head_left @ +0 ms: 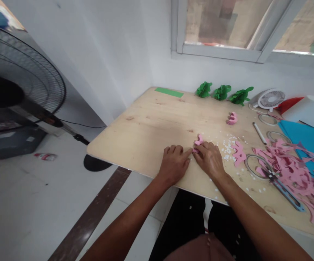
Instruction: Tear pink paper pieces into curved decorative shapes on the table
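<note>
My right hand [209,156] rests on the table with its fingers pinched on a small curved pink paper cutout [199,140], most of which sticks out beyond the fingertips. From the left, my left hand [174,164] meets it, index finger stretched to the cutout's near end and the other fingers curled. The fingers partly hide the spot where the hands meet. Just right of my right hand lie many tiny white bits [227,148] and a wavy pink cutout [238,153]. Farther back stands a stack of pink cutouts [232,118].
Pink paper scraps [295,170] are heaped at right, with tape rolls [256,166], a blue-handled cutting tool [288,194], a white marker [259,133] and blue sheets [309,134]. Green paper shapes [222,92] and a small white fan [271,99] line the wall. A standing fan [21,79] is left.
</note>
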The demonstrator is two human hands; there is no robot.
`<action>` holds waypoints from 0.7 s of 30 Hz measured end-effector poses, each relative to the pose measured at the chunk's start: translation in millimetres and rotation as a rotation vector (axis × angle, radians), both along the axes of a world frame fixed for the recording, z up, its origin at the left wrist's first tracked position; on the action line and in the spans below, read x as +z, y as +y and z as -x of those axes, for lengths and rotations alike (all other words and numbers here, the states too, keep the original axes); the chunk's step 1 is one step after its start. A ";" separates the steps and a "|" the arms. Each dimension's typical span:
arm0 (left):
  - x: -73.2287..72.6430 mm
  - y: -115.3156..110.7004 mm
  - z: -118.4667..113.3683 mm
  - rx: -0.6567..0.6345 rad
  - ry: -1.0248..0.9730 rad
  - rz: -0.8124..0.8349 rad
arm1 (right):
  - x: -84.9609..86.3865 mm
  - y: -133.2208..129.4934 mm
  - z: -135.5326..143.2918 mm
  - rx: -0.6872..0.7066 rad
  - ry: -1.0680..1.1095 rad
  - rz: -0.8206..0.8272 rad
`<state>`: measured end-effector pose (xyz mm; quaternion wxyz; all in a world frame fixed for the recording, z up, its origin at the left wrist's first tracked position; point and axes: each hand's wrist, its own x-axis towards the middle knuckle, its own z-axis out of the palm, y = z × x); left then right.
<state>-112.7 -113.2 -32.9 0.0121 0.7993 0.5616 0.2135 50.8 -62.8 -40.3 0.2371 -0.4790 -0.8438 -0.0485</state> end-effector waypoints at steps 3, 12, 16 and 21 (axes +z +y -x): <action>0.3 -0.5 -2.6 0.025 0.030 -0.016 | -0.2 0.1 -1.1 0.015 0.013 0.001; 0.5 -1.6 -6.2 0.049 0.086 -0.034 | -1.1 -1.4 -2.1 0.020 0.075 0.039; 1.9 -2.5 -7.2 0.067 -0.005 -0.002 | -0.6 -0.3 -6.6 0.030 0.351 0.113; 3.4 -1.7 -3.8 0.101 -0.469 0.093 | 7.7 8.4 -22.6 -0.113 0.895 0.276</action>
